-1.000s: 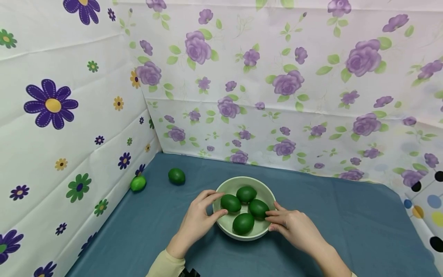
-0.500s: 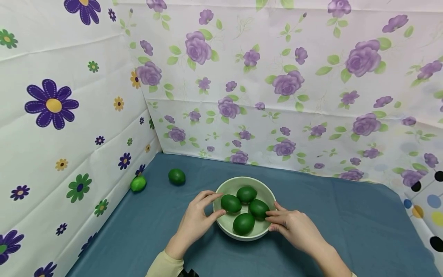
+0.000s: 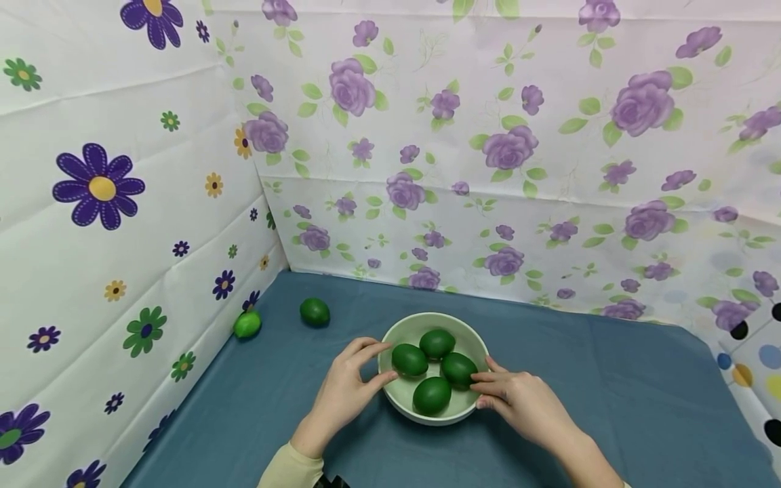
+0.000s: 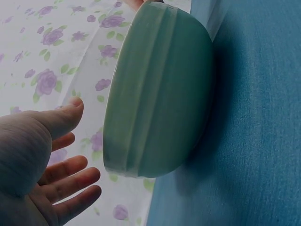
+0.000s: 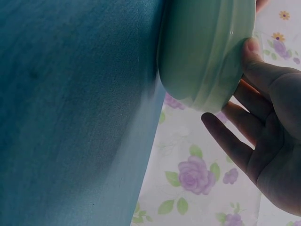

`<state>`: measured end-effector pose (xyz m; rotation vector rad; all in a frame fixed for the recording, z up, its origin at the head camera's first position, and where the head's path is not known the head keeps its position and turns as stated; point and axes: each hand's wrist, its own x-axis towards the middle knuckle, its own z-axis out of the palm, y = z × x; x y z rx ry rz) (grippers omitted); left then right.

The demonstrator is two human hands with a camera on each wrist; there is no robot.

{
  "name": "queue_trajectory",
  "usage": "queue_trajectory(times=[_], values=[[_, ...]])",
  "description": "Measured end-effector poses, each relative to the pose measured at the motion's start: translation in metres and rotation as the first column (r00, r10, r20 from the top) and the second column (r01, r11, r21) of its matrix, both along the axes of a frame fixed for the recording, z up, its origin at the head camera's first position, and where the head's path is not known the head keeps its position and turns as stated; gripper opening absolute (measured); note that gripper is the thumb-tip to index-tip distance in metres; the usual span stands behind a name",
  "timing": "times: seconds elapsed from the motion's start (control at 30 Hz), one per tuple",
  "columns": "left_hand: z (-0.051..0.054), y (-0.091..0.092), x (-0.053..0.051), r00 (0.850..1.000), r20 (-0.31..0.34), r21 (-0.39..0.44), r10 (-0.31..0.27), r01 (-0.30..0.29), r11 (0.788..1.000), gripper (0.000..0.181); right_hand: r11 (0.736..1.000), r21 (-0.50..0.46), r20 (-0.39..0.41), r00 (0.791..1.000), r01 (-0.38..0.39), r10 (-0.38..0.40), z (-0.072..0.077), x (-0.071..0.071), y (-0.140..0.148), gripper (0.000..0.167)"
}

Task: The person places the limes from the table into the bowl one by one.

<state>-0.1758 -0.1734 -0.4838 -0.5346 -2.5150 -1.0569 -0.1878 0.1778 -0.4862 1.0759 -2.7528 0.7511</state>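
Observation:
A pale green bowl [image 3: 399,400] stands on the blue cloth, with several dark green lime-like fruits [image 3: 432,396] inside. At its left side is my left hand [image 3: 344,386], fingertips over the rim in the head view. The left wrist view shows a gap between that hand [image 4: 51,160] and the bowl [image 4: 164,94]; its fingers are spread and hold nothing. My right hand [image 3: 525,400] rests at the bowl's right edge. In the right wrist view, its thumb appears to touch the rim of the bowl [image 5: 207,52], and its fingers extend loosely along the side.
A dark green lime-like fruit [image 3: 314,312] lies on the blue cloth [image 3: 244,407], behind and left of the bowl. A brighter green lime [image 3: 247,324] sits against the left flowered wall [image 3: 152,251]. A white sheet with purple roses [image 3: 464,224] closes off the back.
Both hands, the bowl and the fruits keep their places. Only the head view shifts slightly, moving the whole scene a little to the right.

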Motion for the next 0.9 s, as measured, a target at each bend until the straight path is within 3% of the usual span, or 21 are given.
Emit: queue_trajectory(times=[0.37, 0.9], values=[[-0.002, -0.012, -0.002, 0.998, 0.047, 0.013, 0.034, -0.035, 0.999, 0.052, 1.000, 0.006, 0.013, 1.000, 0.014, -0.014, -0.002, -0.001, 0.000, 0.035], [-0.007, -0.025, -0.005, 0.997, 0.043, -0.007, 0.070, -0.070, 0.998, 0.051, 1.000, -0.016, -0.005, 1.000, 0.009, -0.009, -0.004, -0.001, 0.000, 0.034]])
